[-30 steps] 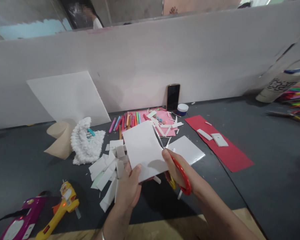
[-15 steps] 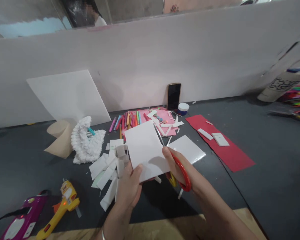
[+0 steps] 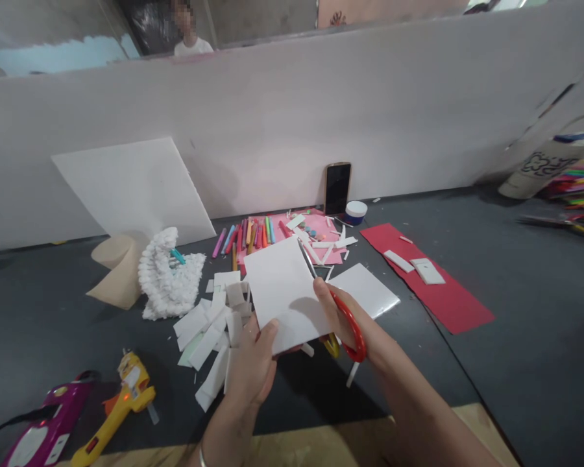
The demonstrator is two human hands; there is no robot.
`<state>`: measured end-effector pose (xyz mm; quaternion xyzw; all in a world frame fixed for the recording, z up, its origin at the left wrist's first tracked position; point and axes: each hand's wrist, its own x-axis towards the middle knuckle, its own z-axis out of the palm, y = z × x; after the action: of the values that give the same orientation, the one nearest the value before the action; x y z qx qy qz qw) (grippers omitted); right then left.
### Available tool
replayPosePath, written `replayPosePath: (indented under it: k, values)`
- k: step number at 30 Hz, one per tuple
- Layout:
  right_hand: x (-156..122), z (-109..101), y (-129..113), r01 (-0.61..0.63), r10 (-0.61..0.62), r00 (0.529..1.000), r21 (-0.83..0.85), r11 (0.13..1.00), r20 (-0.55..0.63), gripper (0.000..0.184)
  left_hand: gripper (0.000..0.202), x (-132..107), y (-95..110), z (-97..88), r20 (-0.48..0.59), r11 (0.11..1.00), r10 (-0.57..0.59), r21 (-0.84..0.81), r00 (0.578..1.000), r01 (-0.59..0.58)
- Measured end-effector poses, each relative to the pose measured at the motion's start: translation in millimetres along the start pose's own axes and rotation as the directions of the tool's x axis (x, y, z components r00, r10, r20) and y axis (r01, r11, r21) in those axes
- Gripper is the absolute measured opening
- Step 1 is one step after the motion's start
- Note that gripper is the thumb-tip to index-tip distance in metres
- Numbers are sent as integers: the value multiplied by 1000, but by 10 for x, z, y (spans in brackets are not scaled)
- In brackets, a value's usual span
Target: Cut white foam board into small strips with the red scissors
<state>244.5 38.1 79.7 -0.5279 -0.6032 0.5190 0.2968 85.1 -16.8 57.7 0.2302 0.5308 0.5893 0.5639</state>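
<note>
My left hand [image 3: 254, 363] grips the lower left corner of a white foam sheet [image 3: 282, 292], thumb on top and fingers beneath. The sheet is held up over the dark table. In my right hand [image 3: 340, 311] is a pair of scissors [image 3: 353, 331] with red and yellow handles. Their blades lie along the sheet's right edge. Left of the sheet, cut white foam strips [image 3: 207, 344] lie in a loose pile. Another white sheet [image 3: 367, 288] rests on the table behind my right hand.
At left lie a yellow glue gun [image 3: 119, 405], a purple power strip [image 3: 46, 425] and a fluffy white piece [image 3: 172, 275]. Markers [image 3: 246, 237], a phone [image 3: 337, 188] and a small jar [image 3: 355, 212] stand toward the back wall. Red paper [image 3: 450, 301] is at right.
My right hand and the scissors have shifted slightly left and up along the sheet's edge. The left hand keeps its hold. A person beyond the wall has moved a little.
</note>
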Motion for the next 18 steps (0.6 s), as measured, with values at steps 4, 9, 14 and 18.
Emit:
replayPosePath:
  k: [4,9,14,18]
  values:
    - [57,-1,5,-21,21,999,-1,1000,25,57,33,5,7,6,-24,1000,-5,-20,1000,5]
    - [43,21,24,5,-6,1000,32,999,8,59,36,15,-20,-12,0,999,-13,-31,1000,13]
    - [118,-35,43,18,-18,1000,-13,1000,8,58,43,0,-20,-14,13,1000,-14,11,1000,14]
    - [166,-35,49,-15,15,1000,-15,1000,13,62,30,3,-17,-6,-4,1000,-5,-11,1000,5]
